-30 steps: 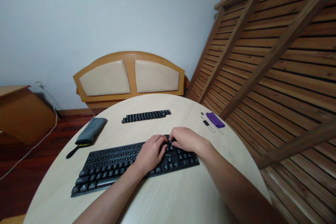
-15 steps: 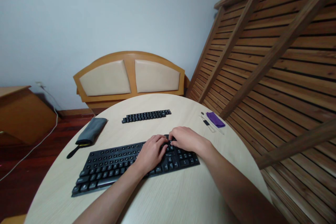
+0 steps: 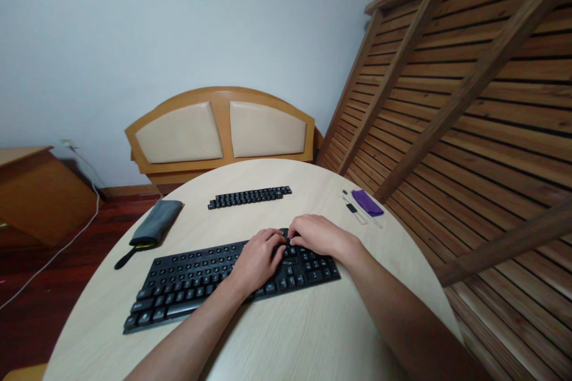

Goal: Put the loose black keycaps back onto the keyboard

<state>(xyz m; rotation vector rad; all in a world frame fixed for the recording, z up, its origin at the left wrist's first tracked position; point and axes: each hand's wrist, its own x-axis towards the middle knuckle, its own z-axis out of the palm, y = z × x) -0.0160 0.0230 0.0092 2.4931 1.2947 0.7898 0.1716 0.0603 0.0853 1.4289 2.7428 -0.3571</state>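
Note:
A black keyboard [image 3: 179, 309] lies slightly slanted on the table. Its upper left rows show bare key sockets, while its lower rows and right end carry keycaps. My left hand [image 3: 259, 256] rests over the keyboard's right half, fingers bent down onto it and holding it. Close beside, my right hand [image 3: 315, 233] reaches in from the right, thumb and fingers closed at the upper edge on what looks like a keycap; the fingers partly hide it. Behind the keyboard, removed keycaps [image 3: 249, 197] stand in neat rows.
A grey pouch [image 3: 157, 223] with a black strap lies at the left. On the right are a purple cloth [image 3: 367, 203] and a wire keycap puller [image 3: 351, 208] with a dark grip. The round table [image 3: 286, 339] stands before a headboard [image 3: 223, 125]; wooden slats [image 3: 447, 119] lean at right.
The right-hand fingers have shifted very slightly at the keyboard's upper edge. The left hand, the keyboard and the rows of keycaps look the same.

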